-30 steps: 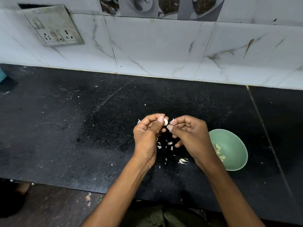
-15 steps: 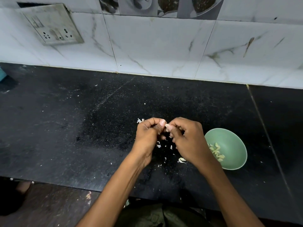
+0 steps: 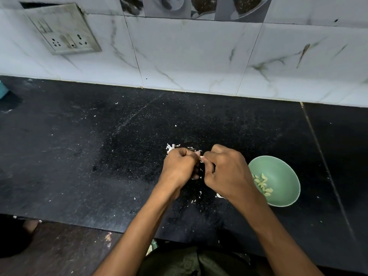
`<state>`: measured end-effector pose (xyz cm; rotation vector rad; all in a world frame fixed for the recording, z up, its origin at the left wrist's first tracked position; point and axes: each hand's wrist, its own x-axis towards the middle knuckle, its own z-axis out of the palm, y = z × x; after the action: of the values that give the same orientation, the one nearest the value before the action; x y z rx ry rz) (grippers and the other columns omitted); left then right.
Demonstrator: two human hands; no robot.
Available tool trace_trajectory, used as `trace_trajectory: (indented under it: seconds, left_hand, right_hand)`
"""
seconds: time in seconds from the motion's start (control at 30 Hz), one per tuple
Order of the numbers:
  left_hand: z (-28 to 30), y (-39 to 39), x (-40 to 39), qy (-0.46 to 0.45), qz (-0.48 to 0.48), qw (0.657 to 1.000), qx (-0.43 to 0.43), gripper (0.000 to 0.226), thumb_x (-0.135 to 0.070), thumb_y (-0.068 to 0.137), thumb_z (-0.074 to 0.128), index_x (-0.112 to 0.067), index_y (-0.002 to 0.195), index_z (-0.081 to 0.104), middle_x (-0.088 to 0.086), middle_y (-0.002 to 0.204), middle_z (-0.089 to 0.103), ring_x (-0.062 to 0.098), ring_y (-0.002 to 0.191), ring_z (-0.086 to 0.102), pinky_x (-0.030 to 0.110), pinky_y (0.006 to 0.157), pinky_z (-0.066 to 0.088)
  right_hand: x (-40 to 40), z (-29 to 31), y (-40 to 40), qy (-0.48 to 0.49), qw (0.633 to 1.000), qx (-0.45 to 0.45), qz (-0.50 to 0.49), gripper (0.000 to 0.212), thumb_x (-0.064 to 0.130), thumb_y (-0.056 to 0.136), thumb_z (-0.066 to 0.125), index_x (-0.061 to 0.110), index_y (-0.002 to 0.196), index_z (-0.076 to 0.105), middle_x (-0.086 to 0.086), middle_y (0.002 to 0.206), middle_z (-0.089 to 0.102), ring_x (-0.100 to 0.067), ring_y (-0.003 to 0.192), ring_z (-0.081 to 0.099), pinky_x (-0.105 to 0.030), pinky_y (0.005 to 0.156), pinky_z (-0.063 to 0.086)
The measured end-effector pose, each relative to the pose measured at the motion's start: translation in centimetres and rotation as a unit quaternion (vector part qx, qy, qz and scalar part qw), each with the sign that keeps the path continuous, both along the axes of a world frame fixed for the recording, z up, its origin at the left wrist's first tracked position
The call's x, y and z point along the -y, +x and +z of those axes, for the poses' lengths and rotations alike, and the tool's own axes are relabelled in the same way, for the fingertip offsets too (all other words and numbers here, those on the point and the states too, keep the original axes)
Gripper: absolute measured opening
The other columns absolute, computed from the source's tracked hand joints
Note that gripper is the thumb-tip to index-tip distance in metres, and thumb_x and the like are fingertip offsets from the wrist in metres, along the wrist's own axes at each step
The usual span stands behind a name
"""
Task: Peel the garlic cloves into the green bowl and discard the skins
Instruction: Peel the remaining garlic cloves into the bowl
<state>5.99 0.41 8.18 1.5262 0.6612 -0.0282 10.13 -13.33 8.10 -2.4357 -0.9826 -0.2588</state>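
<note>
My left hand [image 3: 179, 166] and my right hand [image 3: 225, 172] meet over the black counter [image 3: 79, 156], fingers curled, both pinching a small garlic clove [image 3: 201, 157] between their fingertips. Only a pale sliver of the clove shows; the rest is hidden by the fingers. The green bowl [image 3: 282, 170] stands just right of my right hand and holds several peeled cloves [image 3: 261, 183]. White garlic skins [image 3: 171, 146] lie on the counter beyond my left hand, and more skin bits [image 3: 200, 193] are scattered under and in front of the hands.
A white marble-tiled wall [image 3: 199, 56] runs along the back, with a socket plate [image 3: 63, 30] at upper left. The counter's front edge [image 3: 79, 224] is near me. A seam [image 3: 326, 166] in the counter runs right of the bowl.
Both hands have dropped slightly toward the counter and turned knuckles-up, closing tighter around the clove, which shows less than before. The bowl has not moved.
</note>
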Motion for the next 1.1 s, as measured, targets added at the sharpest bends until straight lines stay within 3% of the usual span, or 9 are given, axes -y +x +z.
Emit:
trace_trajectory:
  seconds: [0.2, 0.33, 0.43, 0.53, 0.67, 0.77, 0.83, 0.97, 1.1]
  left_hand:
    - [-0.6, -0.1, -0.6, 0.072, -0.057, 0.995, 0.050, 0.035, -0.023, 0.088, 0.066, -0.020, 0.055, 0.054, 0.000, 0.057, 0.050, 0.019, 0.055, 0.048, 0.033, 0.055, 0.041]
    - [-1.0, -0.2, -1.0, 0.053, -0.089, 0.989, 0.109, 0.029, -0.008, 0.088, 0.067, -0.011, 0.061, 0.056, 0.000, 0.056, 0.045, 0.016, 0.056, 0.039, 0.032, 0.055, 0.034]
    - [-1.0, -0.4, -0.7, 0.036, -0.094, 0.983, 0.153, 0.019, -0.010, 0.082, 0.064, -0.006, 0.065, 0.057, 0.004, 0.057, 0.047, 0.016, 0.056, 0.039, 0.028, 0.053, 0.032]
    - [-0.9, -0.5, -0.5, 0.050, -0.086, 0.973, 0.206, 0.019, -0.013, 0.085, 0.062, -0.009, 0.067, 0.058, 0.004, 0.060, 0.052, 0.011, 0.058, 0.044, 0.023, 0.056, 0.035]
    - [-1.0, -0.5, 0.2, 0.070, -0.046, 0.970, 0.229, 0.019, -0.014, 0.095, 0.064, -0.005, 0.079, 0.064, 0.016, 0.072, 0.063, 0.025, 0.066, 0.052, 0.027, 0.062, 0.045]
    - [-1.0, -0.8, 0.9, -0.049, -0.014, 0.979, 0.198, 0.013, -0.007, 0.100, 0.057, -0.002, 0.089, 0.063, 0.011, 0.075, 0.063, 0.017, 0.069, 0.058, 0.025, 0.058, 0.048]
    - [-1.0, -1.2, 1.2, -0.159, -0.008, 0.972, 0.171, 0.011, -0.009, 0.099, 0.056, -0.002, 0.095, 0.063, 0.010, 0.078, 0.064, 0.016, 0.070, 0.061, 0.025, 0.058, 0.047]
    - [-1.0, -1.3, 1.3, -0.276, 0.001, 0.953, 0.126, 0.009, -0.012, 0.093, 0.059, -0.006, 0.092, 0.066, 0.007, 0.074, 0.061, 0.014, 0.067, 0.058, 0.021, 0.054, 0.044]
    - [-1.1, -1.1, 1.2, -0.396, 0.029, 0.914, 0.083, 0.015, -0.012, 0.083, 0.062, -0.004, 0.096, 0.064, 0.003, 0.076, 0.060, 0.007, 0.063, 0.055, 0.015, 0.046, 0.041]
  right_hand:
    - [0.5, 0.2, 1.2, -0.033, 0.997, -0.035, 0.065, 0.031, 0.026, 0.087, 0.054, 0.012, 0.060, 0.062, 0.011, 0.063, 0.036, -0.017, 0.052, 0.044, -0.030, 0.052, 0.033]
    - [1.0, 0.1, 1.7, 0.011, 0.985, -0.148, 0.087, 0.038, 0.031, 0.093, 0.056, 0.009, 0.063, 0.064, 0.004, 0.062, 0.053, -0.017, 0.058, 0.051, -0.041, 0.056, 0.042]
    - [1.2, 0.4, 1.5, 0.096, 0.964, -0.233, 0.082, 0.040, 0.038, 0.092, 0.060, 0.009, 0.065, 0.070, 0.003, 0.060, 0.060, -0.014, 0.055, 0.055, -0.038, 0.055, 0.043]
    - [1.0, 0.4, 1.3, 0.222, 0.905, -0.359, 0.052, 0.036, 0.033, 0.090, 0.067, 0.009, 0.063, 0.069, 0.000, 0.050, 0.056, -0.007, 0.043, 0.048, -0.023, 0.046, 0.038]
    - [0.5, 0.2, 1.1, 0.330, 0.812, -0.482, -0.001, 0.039, 0.013, 0.099, 0.063, 0.007, 0.060, 0.061, -0.001, 0.046, 0.046, -0.007, 0.037, 0.037, -0.016, 0.037, 0.026]
    - [0.3, 0.4, 1.0, 0.316, 0.788, -0.528, -0.024, 0.037, 0.015, 0.103, 0.058, 0.007, 0.067, 0.059, -0.001, 0.049, 0.044, -0.008, 0.038, 0.035, -0.015, 0.036, 0.022]
    - [0.4, 0.5, 1.0, 0.297, 0.796, -0.527, -0.024, 0.034, 0.015, 0.103, 0.058, 0.004, 0.070, 0.060, -0.001, 0.050, 0.045, -0.008, 0.039, 0.036, -0.015, 0.036, 0.022]
    - [0.6, 0.5, 0.6, 0.291, 0.826, -0.482, -0.030, 0.031, 0.012, 0.100, 0.064, -0.008, 0.076, 0.063, 0.003, 0.051, 0.054, -0.007, 0.042, 0.041, -0.015, 0.037, 0.029]
    - [0.4, 0.2, 0.5, 0.335, 0.834, -0.435, -0.060, 0.017, 0.011, 0.091, 0.077, 0.005, 0.080, 0.065, 0.008, 0.054, 0.059, -0.004, 0.046, 0.048, -0.015, 0.041, 0.036]
